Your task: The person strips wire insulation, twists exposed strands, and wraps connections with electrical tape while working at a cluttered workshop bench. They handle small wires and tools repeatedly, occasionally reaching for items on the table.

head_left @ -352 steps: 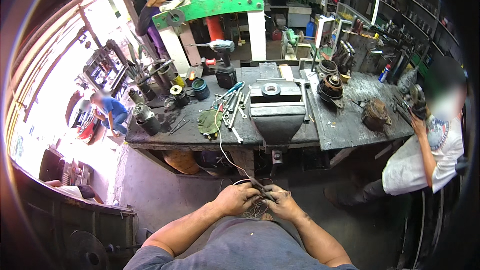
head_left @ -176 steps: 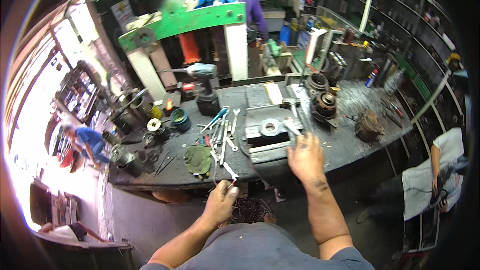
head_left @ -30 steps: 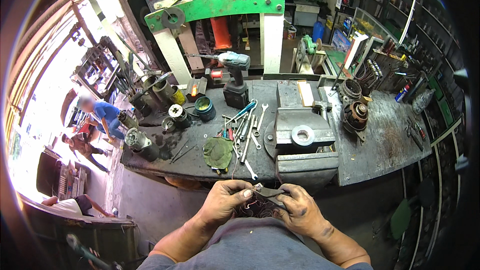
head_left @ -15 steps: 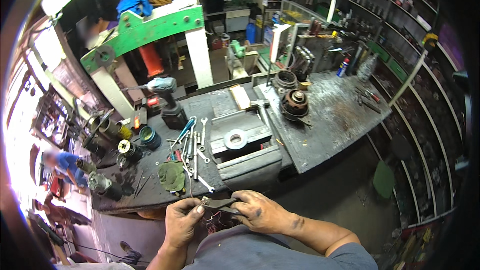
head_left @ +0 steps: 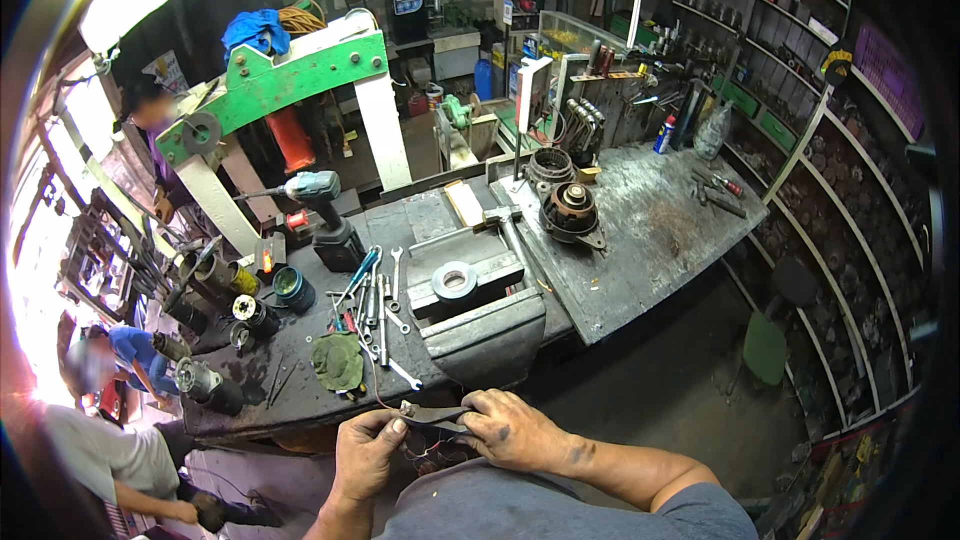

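In front of my torso, just off the bench's near edge, my left hand is closed, pinching a small light-coloured connector with thin wires. My right hand grips dark metal pliers, whose jaws point left and meet the connector between my fingertips. Red and white wires hang below the pliers, partly hidden by my hands and shirt. One thin brown wire runs up from the connector toward the bench. The exact jaw contact is too small to make out.
A bench vise carries a roll of tape. Left of it lie several wrenches, a green cloth and a cordless impact wrench. A motor part stands on the right metal tabletop. Other people are at the left.
My view has shifted slightly, so the bench sits further left. Both hands keep their grip at nearly the same place. A person in a light shirt has come further into view at lower left.
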Demonstrator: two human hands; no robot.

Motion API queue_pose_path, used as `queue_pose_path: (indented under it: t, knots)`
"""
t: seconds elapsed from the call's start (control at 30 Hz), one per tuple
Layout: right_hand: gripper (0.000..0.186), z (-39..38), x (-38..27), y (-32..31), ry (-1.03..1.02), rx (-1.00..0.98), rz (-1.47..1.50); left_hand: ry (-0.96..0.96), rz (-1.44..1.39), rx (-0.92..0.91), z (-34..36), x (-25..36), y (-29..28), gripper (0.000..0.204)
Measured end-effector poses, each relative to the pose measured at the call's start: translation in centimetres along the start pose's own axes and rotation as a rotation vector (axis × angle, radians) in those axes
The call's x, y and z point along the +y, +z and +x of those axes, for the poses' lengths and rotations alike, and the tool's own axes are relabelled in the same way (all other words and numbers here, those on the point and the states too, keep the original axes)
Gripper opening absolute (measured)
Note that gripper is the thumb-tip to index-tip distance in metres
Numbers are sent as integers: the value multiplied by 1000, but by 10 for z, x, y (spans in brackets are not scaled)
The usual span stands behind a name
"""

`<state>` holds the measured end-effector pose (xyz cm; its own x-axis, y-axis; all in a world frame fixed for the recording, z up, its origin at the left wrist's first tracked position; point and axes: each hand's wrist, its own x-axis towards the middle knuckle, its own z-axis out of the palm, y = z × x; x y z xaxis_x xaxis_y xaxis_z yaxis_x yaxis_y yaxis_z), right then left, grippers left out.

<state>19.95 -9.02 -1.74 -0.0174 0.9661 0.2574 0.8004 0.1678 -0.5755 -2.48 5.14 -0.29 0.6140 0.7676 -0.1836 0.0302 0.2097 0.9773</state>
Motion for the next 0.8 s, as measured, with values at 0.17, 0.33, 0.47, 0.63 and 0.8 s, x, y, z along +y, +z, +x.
queue_pose_path:
  t: [0.17,0.33,0.47,0.63,0.8]
  knots:
    - [30,-1,-13,-4,143,-109,228,291,391,188,-2,-4,0,18]
    - [27,1,-28,-11,229,-146,208,176,304,164,-9,-1,-3,20]
    - [27,3,-35,-12,209,-157,169,256,348,150,-12,-3,-3,19]
    - [28,2,-40,-12,199,-164,159,224,379,160,-18,-3,-5,19]
    - [26,3,-42,-12,184,-199,116,233,379,178,-22,-6,-4,20]
